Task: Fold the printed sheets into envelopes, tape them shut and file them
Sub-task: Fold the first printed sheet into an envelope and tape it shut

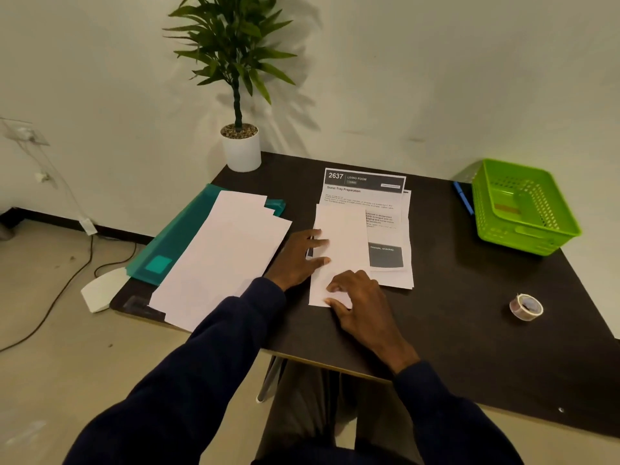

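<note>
A printed sheet (385,229) lies mid-table with its left part folded over as a blank white flap (342,236). My left hand (298,256) lies flat with fingers pressing the flap's left edge. My right hand (359,297) presses the flap's near corner with its fingertips. More printed sheets (364,184) lie beneath, headed "2637 Living Room". A pile of folded white papers (221,260) rests to the left on a teal folder (174,243). A roll of clear tape (525,307) lies on the dark table (469,330) at the right.
A green plastic basket (526,209) stands at the back right with a blue pen (463,198) beside it. A potted plant (240,142) occupies the back left corner. Cables run along the floor at left. The table's near edge is by my knees.
</note>
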